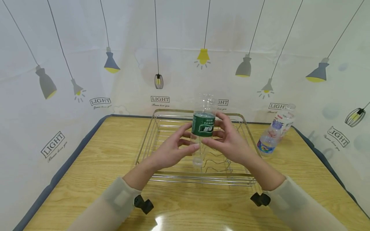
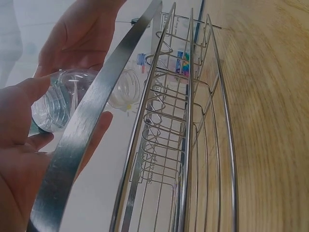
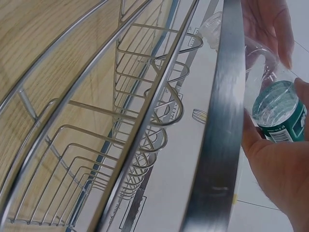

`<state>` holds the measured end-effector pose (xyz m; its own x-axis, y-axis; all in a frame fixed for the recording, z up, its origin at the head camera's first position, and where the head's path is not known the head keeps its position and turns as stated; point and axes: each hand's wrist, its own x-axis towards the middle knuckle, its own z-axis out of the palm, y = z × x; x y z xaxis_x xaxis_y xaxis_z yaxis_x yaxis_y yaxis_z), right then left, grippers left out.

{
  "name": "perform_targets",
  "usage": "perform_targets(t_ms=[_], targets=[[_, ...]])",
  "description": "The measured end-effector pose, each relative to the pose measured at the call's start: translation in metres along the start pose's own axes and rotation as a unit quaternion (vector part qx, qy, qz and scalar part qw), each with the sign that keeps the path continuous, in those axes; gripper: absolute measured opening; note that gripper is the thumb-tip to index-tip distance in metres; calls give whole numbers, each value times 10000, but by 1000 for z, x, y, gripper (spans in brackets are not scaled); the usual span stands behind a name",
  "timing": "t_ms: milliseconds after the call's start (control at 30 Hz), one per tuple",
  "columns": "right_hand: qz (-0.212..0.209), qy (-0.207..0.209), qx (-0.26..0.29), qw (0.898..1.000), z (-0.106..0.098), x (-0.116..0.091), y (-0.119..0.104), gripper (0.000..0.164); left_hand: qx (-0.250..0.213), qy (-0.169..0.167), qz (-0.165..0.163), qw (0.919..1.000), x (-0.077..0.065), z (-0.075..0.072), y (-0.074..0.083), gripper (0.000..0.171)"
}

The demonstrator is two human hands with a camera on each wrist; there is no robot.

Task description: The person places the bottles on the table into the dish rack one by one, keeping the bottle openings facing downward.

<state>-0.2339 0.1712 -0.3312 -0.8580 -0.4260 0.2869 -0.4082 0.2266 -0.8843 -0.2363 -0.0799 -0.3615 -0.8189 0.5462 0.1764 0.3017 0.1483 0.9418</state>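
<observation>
A clear plastic bottle [image 1: 203,124] with a green label is upside down in the head view, its neck pointing down over a wire dish rack [image 1: 173,174]. My left hand [image 1: 170,149] grips it from the left, thumb in front and fingers behind. From the other side my right hand [image 1: 231,141] grips it at the label and just below. The left wrist view shows the clear bottle [image 2: 79,87] between both hands beyond the rack's flat metal rim [image 2: 84,130]. Its green label [image 3: 282,108] also shows in the right wrist view, beside the right palm.
Right of the rack stand a clear bottle [image 1: 267,141] with a colourful label and a white-labelled bottle [image 1: 286,120] behind it. The rack rests on a wood-grain table [image 1: 104,166]. A curtain [image 1: 179,64] printed with lamps encloses the back and sides.
</observation>
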Motion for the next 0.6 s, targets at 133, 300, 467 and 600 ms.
perform_targets(t_ms=[133, 300, 467, 600], targets=[[32, -6, -20, 10000, 0, -1, -1, 92, -13, -18, -11, 10000, 0, 0, -1, 73], [55, -1, -79, 10000, 1, -1, -3, 93, 14, -10, -20, 10000, 0, 0, 0, 73], [15, 36, -153, 9999, 2, -1, -4, 92, 127, 25, -31, 9999, -2, -3, 1, 73], [-18, 104, -146, 9998, 0, 0, -5, 92, 232, 76, -36, 9997, -6, -11, 2, 69]])
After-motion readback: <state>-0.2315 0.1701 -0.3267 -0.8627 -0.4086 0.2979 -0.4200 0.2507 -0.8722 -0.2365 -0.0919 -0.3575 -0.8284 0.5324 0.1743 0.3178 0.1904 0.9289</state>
